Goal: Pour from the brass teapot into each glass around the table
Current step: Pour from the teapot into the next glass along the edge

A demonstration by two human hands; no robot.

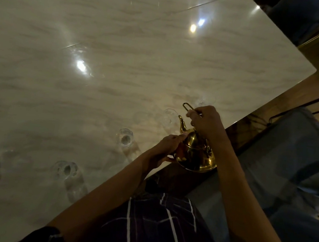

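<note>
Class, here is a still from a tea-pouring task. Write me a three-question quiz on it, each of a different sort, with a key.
1. True or false: the right hand grips the wire handle of the brass teapot.
2. Multiple choice: the left hand is (a) flat on the table, (b) against the teapot's body, (c) lifting a glass.
3. Fill in: the spout points toward the nearest ____ on the marble table.

Key: 1 true; 2 b; 3 glass.
</note>
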